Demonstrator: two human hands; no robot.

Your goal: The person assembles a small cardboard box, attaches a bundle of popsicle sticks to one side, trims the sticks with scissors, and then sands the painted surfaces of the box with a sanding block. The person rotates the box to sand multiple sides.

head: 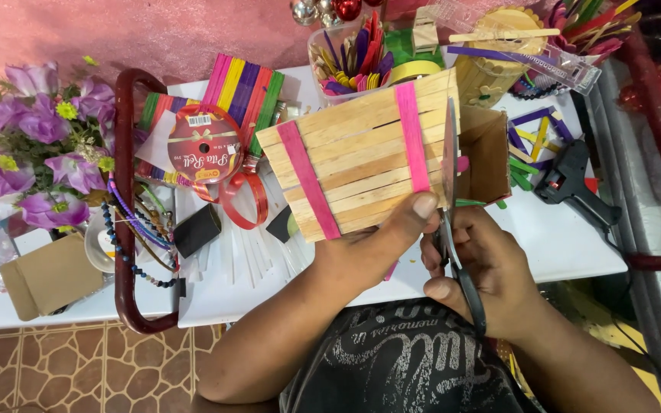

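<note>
White table [560, 237] crowded with craft supplies, wooden stick box [361, 164] with two pink bands gripped by left hand [376, 248] above it, right hand [483, 268] clenching scissors [450, 191] at its edge, blades partly hidden, red ribbon spool [205, 144] with round label left, black glue gun [575, 183] right.

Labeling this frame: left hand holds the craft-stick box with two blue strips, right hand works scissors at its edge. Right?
Not quite: in the head view the two strips on the craft-stick box are pink, not blue. The left hand does hold it; the right hand works the scissors at its edge.
</note>
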